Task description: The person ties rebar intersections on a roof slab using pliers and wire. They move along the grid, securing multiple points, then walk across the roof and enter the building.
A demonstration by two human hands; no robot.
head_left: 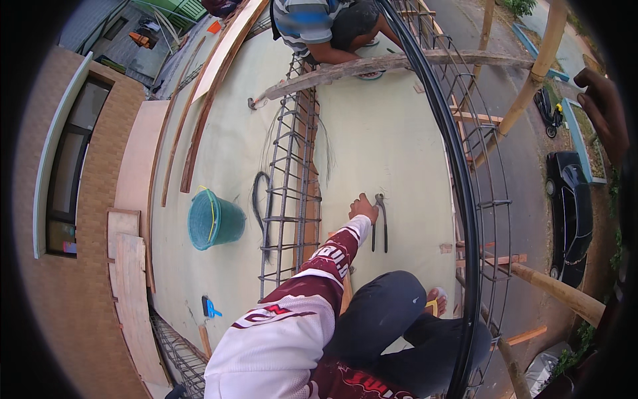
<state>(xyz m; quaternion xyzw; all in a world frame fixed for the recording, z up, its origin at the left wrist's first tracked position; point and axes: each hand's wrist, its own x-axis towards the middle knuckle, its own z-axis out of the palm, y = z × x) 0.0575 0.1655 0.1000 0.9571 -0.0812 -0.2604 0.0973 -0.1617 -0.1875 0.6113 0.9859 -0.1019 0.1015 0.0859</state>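
Observation:
My left hand (pixel 363 207), in a maroon and white sleeve, reaches out over the pale deck. Its bent fingers close on long-handled pincers (pixel 383 223), covering the upper part of one handle. The pincers lie on the deck with their handles spread. My right hand (pixel 603 113) is raised at the far right rim, dark in shadow. Its fingers are loosely bent and apart, with nothing visible in them. Left of my left arm lies a long cage of tied steel bars (pixel 290 166), and beside it a coil of dark wire (pixel 259 206).
A teal bucket (pixel 216 221) and a small blue tool (pixel 211 308) are on the left. Ahead, a person (pixel 309 30) crouches behind a slanting plank (pixel 345 76). A hammer (pixel 256 103) lies near it. Black cables (pixel 458 179) and another bar cage (pixel 495 199) line the right edge, above a road.

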